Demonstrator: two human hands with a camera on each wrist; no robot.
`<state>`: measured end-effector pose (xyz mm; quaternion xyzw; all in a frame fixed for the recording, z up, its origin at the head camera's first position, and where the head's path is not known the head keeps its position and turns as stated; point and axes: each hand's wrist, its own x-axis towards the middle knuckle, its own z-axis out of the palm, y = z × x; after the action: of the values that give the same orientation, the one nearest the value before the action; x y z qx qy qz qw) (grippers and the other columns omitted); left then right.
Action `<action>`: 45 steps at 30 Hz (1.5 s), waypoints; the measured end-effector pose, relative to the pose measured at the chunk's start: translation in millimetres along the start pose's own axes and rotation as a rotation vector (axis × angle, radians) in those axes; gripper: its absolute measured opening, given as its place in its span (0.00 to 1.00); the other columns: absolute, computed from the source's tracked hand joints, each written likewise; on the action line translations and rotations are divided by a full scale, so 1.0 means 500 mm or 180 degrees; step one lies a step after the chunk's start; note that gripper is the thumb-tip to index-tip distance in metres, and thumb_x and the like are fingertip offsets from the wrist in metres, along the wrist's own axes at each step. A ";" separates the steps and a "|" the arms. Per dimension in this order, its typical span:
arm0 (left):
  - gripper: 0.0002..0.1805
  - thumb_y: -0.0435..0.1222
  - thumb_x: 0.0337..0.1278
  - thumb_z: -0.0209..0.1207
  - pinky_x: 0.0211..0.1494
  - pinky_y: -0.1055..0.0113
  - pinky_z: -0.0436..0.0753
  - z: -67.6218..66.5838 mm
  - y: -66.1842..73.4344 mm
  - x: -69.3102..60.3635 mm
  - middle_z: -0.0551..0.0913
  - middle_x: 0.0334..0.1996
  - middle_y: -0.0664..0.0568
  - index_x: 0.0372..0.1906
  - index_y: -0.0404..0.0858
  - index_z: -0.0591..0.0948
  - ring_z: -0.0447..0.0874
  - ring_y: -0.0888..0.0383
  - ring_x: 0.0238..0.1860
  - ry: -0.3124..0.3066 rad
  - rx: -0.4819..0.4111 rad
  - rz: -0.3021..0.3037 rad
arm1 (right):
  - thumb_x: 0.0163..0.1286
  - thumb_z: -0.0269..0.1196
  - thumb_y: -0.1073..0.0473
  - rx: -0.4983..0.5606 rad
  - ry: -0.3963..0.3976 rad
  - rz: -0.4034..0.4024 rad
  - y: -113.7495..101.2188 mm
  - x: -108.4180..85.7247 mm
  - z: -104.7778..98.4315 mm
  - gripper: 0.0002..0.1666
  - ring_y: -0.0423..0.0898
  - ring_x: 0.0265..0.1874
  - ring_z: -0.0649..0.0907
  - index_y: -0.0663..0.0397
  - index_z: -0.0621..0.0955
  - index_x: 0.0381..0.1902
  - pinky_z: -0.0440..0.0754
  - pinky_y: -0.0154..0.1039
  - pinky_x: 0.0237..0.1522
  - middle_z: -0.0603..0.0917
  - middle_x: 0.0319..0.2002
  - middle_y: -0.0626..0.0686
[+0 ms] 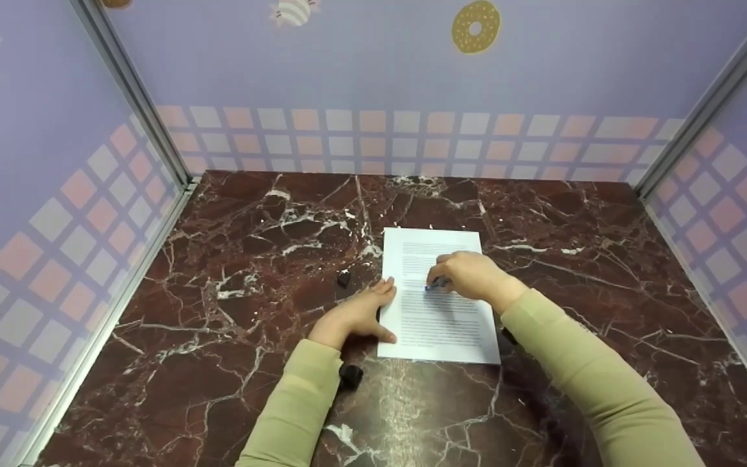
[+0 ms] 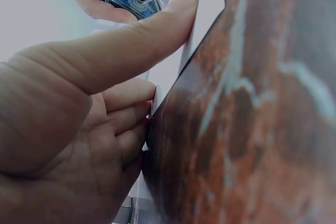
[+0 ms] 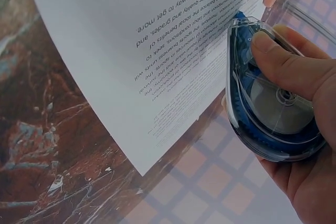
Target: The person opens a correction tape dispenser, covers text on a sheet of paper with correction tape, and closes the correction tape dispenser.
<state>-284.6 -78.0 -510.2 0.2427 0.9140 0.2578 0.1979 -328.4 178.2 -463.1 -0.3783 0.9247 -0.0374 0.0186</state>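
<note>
A printed white sheet lies on the marble-patterned table. My right hand grips a blue, clear-cased correction tape dispenser, its blue tip down at the printed lines near the middle of the sheet. In the right wrist view the thumb of the right hand presses on the casing. My left hand rests at the sheet's left edge, thumb and fingertips touching the paper. The left wrist view shows this hand with fingers extended and thumb apart.
A small black object lies on the table left of the sheet. White specks are scattered on the table around it. Purple panels with pink and white squares stand at the back and both sides.
</note>
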 end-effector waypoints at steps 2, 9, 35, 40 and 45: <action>0.59 0.45 0.47 0.77 0.88 0.50 0.47 0.000 0.000 0.000 0.47 0.84 0.44 0.80 0.32 0.56 0.43 0.46 0.85 0.0005 0.0003 -0.0003 | 0.56 0.76 0.63 0.0001 0.0013 -0.0001 0.000 -0.001 -0.001 0.18 0.53 0.44 0.90 0.44 0.90 0.45 0.89 0.51 0.50 0.90 0.44 0.49; 0.59 0.44 0.48 0.77 0.88 0.48 0.47 -0.001 0.003 -0.004 0.47 0.84 0.43 0.80 0.31 0.56 0.43 0.45 0.85 0.0011 -0.0037 0.0022 | 0.56 0.76 0.63 -0.0058 0.0023 0.0006 0.003 -0.003 0.000 0.17 0.53 0.44 0.90 0.44 0.90 0.45 0.89 0.51 0.51 0.90 0.44 0.49; 0.58 0.45 0.49 0.77 0.88 0.50 0.46 0.000 0.000 -0.002 0.47 0.84 0.44 0.80 0.32 0.57 0.43 0.46 0.85 -0.0011 -0.0014 0.0001 | 0.53 0.77 0.65 -0.0207 -0.0022 -0.0003 -0.001 -0.002 -0.013 0.18 0.52 0.40 0.90 0.44 0.91 0.43 0.89 0.52 0.49 0.91 0.40 0.48; 0.58 0.45 0.48 0.77 0.88 0.49 0.47 0.000 0.000 -0.002 0.47 0.84 0.43 0.80 0.32 0.57 0.43 0.46 0.85 0.0000 -0.0021 0.0022 | 0.53 0.77 0.65 -0.0212 -0.0030 0.0011 -0.001 -0.001 -0.013 0.18 0.53 0.40 0.90 0.44 0.91 0.43 0.89 0.52 0.49 0.90 0.40 0.48; 0.59 0.45 0.48 0.77 0.88 0.48 0.47 0.000 0.003 -0.003 0.47 0.84 0.43 0.80 0.31 0.57 0.43 0.45 0.85 0.0006 -0.0004 0.0034 | 0.53 0.77 0.65 -0.0225 -0.0032 0.0049 -0.002 -0.003 -0.015 0.18 0.53 0.39 0.90 0.45 0.91 0.43 0.90 0.51 0.48 0.90 0.39 0.49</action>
<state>-283.1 -77.9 -509.0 0.2472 0.9128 0.2596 0.1959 -327.0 179.0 -455.6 -0.3718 0.9283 -0.0026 0.0101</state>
